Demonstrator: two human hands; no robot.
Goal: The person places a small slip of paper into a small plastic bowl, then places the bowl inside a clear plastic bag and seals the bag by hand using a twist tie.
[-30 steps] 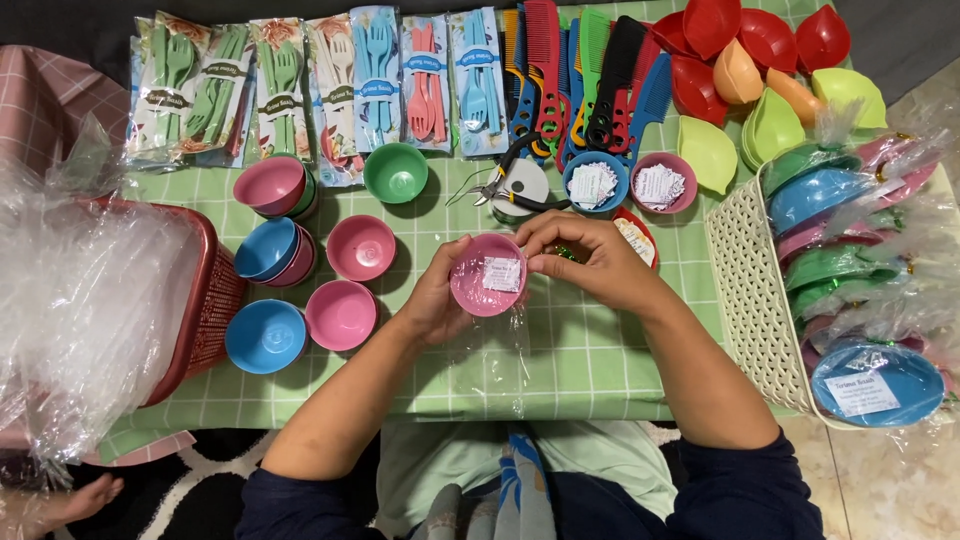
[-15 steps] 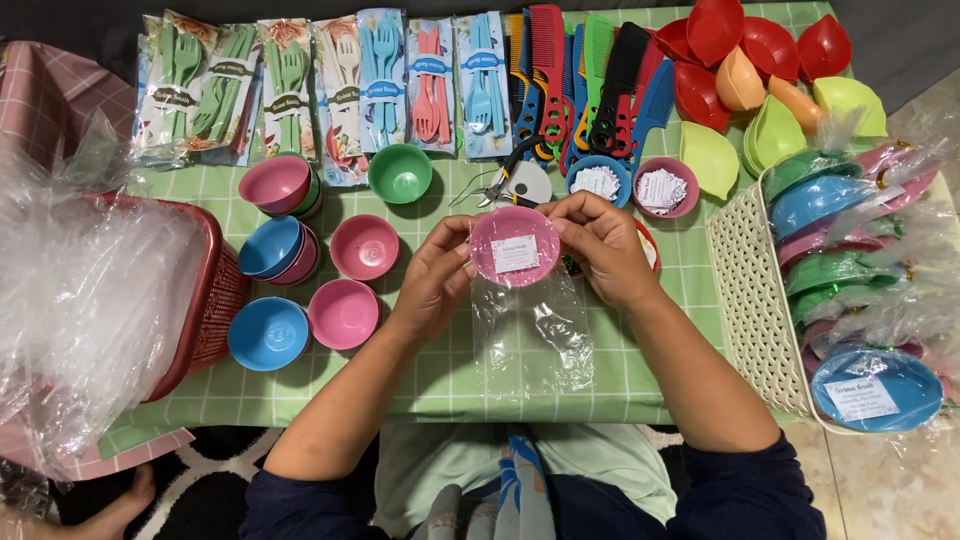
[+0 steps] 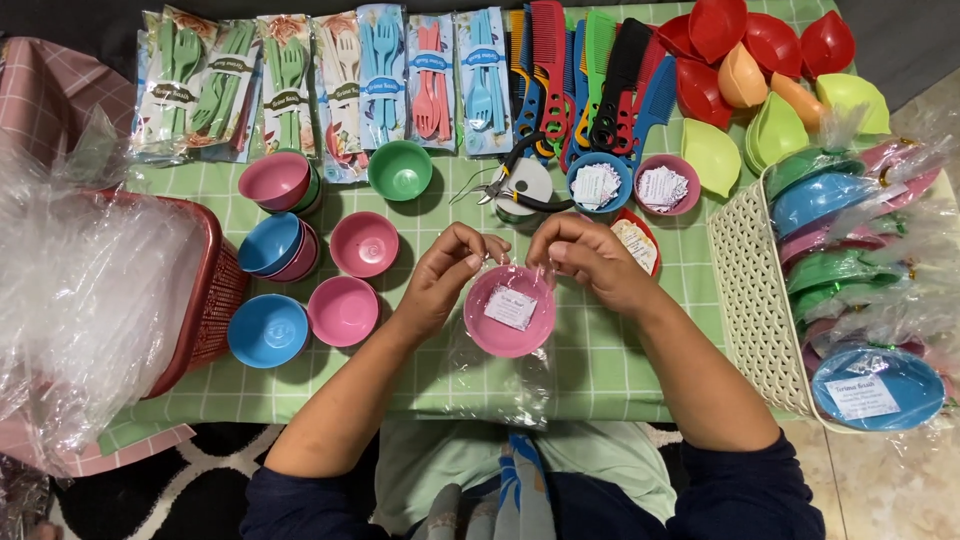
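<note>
Near the tabletop's front edge, a labelled pink bowl [image 3: 509,311] is pinched inside a clear bag [image 3: 500,375] by left hand [image 3: 447,272] and right hand [image 3: 590,262]; bare bowls [image 3: 342,310] remain unbagged, while bagged ones fill the white basket [image 3: 752,300].

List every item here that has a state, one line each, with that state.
Pink bowl: inside a clear bag, white label on it, held over the table.
Clear bag: hanging under the bowl, top pinched by both hands.
Left hand: grip shut on the bag's top edge.
Right hand: grip shut on the bag's top edge.
White basket: filled with bagged bowls.
Green bowl: upright, empty.
</note>
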